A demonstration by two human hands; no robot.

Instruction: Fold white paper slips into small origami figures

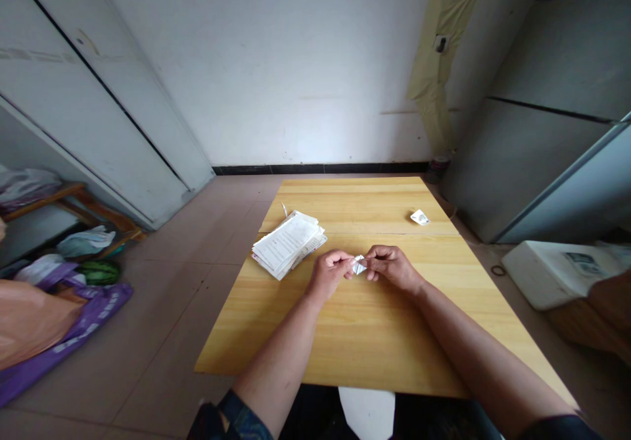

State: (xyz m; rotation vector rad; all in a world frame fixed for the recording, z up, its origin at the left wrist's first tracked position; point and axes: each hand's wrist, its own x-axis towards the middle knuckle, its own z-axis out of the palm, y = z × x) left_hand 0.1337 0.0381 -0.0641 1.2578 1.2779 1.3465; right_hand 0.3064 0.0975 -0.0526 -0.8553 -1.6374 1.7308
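Observation:
A small piece of folded paper (pixel 359 266), white with some print on it, is held between my two hands above the middle of the wooden table. My left hand (pixel 331 273) pinches its left side between thumb and fingers. On the right side, my right hand (pixel 392 268) grips it the same way, with the fingers curled. Parts of the paper are covered by my fingertips. Left of my hands lies a loose stack of printed paper sheets (pixel 286 243). Another small folded paper piece (pixel 420 217) rests near the table's far right.
The wooden table (pixel 345 344) stands before a white wall (pixel 296 65). To the right are a grey refrigerator (pixel 537 98) and a white box (pixel 557 272) on the floor. Bags (pixel 44 321), a watermelon (pixel 100 271) and a wooden rack (pixel 81 196) are at the left.

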